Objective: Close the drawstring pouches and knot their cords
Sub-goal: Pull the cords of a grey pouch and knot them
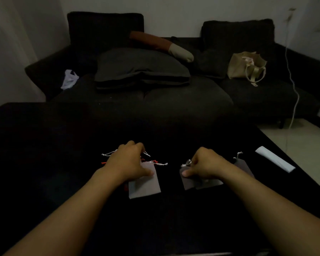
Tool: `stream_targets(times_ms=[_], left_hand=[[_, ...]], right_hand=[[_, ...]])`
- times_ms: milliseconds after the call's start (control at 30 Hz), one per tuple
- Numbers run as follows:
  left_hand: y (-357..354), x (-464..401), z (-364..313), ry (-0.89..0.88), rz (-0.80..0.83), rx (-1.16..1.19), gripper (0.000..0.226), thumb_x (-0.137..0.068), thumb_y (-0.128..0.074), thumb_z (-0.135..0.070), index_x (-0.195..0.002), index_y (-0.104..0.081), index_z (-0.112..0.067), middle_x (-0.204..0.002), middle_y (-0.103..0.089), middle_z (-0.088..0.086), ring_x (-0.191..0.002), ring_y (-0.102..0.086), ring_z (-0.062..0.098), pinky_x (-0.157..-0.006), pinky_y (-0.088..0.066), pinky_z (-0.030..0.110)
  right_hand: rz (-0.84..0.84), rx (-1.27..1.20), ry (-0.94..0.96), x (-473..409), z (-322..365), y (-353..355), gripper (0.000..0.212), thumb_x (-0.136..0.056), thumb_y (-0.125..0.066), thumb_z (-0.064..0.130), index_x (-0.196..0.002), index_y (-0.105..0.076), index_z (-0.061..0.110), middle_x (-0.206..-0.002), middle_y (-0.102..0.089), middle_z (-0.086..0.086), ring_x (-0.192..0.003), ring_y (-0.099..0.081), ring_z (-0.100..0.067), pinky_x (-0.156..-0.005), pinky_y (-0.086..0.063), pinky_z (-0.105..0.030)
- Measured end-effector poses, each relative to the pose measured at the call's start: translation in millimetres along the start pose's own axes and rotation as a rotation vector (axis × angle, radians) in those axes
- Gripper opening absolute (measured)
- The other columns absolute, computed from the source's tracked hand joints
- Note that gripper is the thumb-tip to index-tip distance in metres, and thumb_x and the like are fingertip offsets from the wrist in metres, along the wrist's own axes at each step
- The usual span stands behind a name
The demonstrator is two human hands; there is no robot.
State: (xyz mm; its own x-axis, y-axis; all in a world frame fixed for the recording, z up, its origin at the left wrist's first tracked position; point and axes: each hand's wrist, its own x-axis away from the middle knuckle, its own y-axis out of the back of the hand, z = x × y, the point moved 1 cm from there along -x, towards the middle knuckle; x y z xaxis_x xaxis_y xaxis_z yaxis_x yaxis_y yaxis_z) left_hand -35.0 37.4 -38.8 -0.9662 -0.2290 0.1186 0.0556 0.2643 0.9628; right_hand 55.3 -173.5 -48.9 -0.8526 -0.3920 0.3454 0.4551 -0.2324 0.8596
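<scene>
A: From the head view, what is each hand doing?

B: The left hand (127, 160) lies on the top of a light grey pouch (144, 187), thumb pressed flat on the fabric and fingers curled over the mouth, probably pinning it so the pouch stays put while the cord is worked. Whether those fingers pinch a cord I cannot tell; they are hidden.

A: And the other?

B: The right hand (204, 164) rests on a dark grey pouch (189, 182), thumb on its upper left corner, fingers curled near a pale cord loop (187, 163) just left of the knuckles. It looks like a hold on the cord, but the dim light leaves that uncertain.

A: Anything else close by?

B: White cords (161, 163) trail right of the left hand, with red cord ends (103, 163) poking out on its left, likely from a pouch underneath. Another dark pouch (243, 164) sits just right of the right wrist, and further right a white folded strip (274, 161), all on the black table (44, 163).
</scene>
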Motion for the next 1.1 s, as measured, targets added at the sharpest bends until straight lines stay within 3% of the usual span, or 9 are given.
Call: stream_targets(times_ms=[100,233,367,433,533,633,700,900,1100], left_hand=[[-6.6,0.2,9.9,0.102,0.1,-0.069,0.101,-0.066,-0.083,-0.053,-0.147,-0.03,-0.024,-0.145,-0.035,0.008,-0.133,-0.037,0.03,-0.106,-0.042,0.044],[-10.3,-6.7,25.1,0.232,0.206,-0.065,0.121,-0.063,-0.084,-0.057,-0.154,-0.01,-0.028,-0.156,-0.015,0.012,-0.141,-0.023,0.039,-0.111,-0.037,0.051],[-21.0,-16.1,34.3,0.197,0.271,0.046,0.126,-0.064,-0.084,-0.054,-0.155,-0.001,-0.029,-0.16,-0.012,0.011,-0.143,-0.03,0.034,-0.112,-0.037,0.046],[-22.0,-19.7,38.9,0.202,0.223,0.114,0.119,-0.067,-0.086,-0.044,-0.155,-0.007,-0.029,-0.158,-0.015,0.011,-0.14,-0.035,0.033,-0.111,-0.039,0.044],[-18.0,-20.8,43.6,0.161,0.212,0.102,0.081,-0.082,-0.076,-0.035,-0.149,-0.032,-0.029,-0.15,-0.027,0.009,-0.133,-0.043,0.031,-0.109,-0.041,0.041],[-14.2,-18.4,50.1,0.08,0.076,0.13,0.029,-0.097,-0.057,-0.028,-0.126,-0.059,-0.021,-0.124,-0.055,0.006,-0.113,-0.057,0.024,-0.096,-0.046,0.035],[-11.8,-19.0,60.3,0.123,-0.073,0.23,0.016,-0.098,-0.052,-0.02,-0.108,-0.065,-0.017,-0.112,-0.065,0.011,-0.101,-0.063,0.028,-0.089,-0.051,0.038],[-4.3,-13.2,74.9,0.305,-0.128,0.778,0.019,-0.102,-0.044,-0.011,-0.088,-0.057,-0.015,-0.096,-0.062,0.016,-0.083,-0.066,0.031,-0.067,-0.061,0.044],[11.5,-7.8,81.5,0.302,-0.304,0.695,0.019,-0.101,-0.044,-0.013,-0.095,-0.061,-0.018,-0.1,-0.066,0.011,-0.085,-0.067,0.026,-0.075,-0.059,0.043]], right_hand=[[-0.113,0.204,-0.014,2.4,5.3,12.5,0.036,-0.071,-0.081,0.05,-0.076,-0.061,0.02,-0.083,-0.064,0.001,-0.086,-0.066,-0.021,-0.071,-0.052,-0.032],[-0.125,-0.008,0.326,3.2,35.8,4.3,0.027,-0.075,-0.081,0.042,-0.093,-0.072,0.024,-0.091,-0.071,0.006,-0.086,-0.067,-0.009,-0.079,-0.056,-0.03],[0.0,-0.03,0.504,-14.2,66.3,-39.2,0.077,-0.073,-0.082,0.041,-0.14,-0.047,0.026,-0.133,-0.058,0.001,-0.118,-0.056,-0.015,-0.098,-0.049,-0.032],[-0.016,-0.037,0.439,-29.4,70.0,-55.5,0.082,-0.071,-0.082,0.043,-0.141,-0.045,0.022,-0.135,-0.055,-0.003,-0.121,-0.055,-0.021,-0.101,-0.047,-0.036],[-0.062,-0.085,0.32,-43.6,68.9,-63.9,0.057,-0.074,-0.082,0.035,-0.123,-0.059,0.019,-0.12,-0.063,-0.005,-0.106,-0.061,-0.021,-0.089,-0.051,-0.033],[-0.047,-0.086,0.269,-48.4,67.1,-61.7,0.034,-0.074,-0.082,0.023,-0.104,-0.068,0.019,-0.101,-0.067,-0.002,-0.089,-0.065,-0.017,-0.077,-0.053,-0.03],[-0.012,-0.082,0.24,-49.1,67.9,-57.5,0.031,-0.072,-0.084,0.021,-0.099,-0.069,0.019,-0.095,-0.068,0.001,-0.086,-0.066,-0.015,-0.076,-0.055,-0.029],[-0.125,-0.17,0.284,-46.8,79.3,-42.6,0.045,-0.067,-0.086,0.04,-0.105,-0.069,0.023,-0.1,-0.068,0.006,-0.089,-0.064,-0.009,-0.077,-0.053,-0.028],[-0.099,-0.033,0.375,-53.5,95.6,-71.2,0.072,-0.076,-0.068,0.06,-0.14,-0.047,0.035,-0.136,-0.052,-0.003,-0.126,-0.048,-0.028,-0.104,-0.044,-0.044]])
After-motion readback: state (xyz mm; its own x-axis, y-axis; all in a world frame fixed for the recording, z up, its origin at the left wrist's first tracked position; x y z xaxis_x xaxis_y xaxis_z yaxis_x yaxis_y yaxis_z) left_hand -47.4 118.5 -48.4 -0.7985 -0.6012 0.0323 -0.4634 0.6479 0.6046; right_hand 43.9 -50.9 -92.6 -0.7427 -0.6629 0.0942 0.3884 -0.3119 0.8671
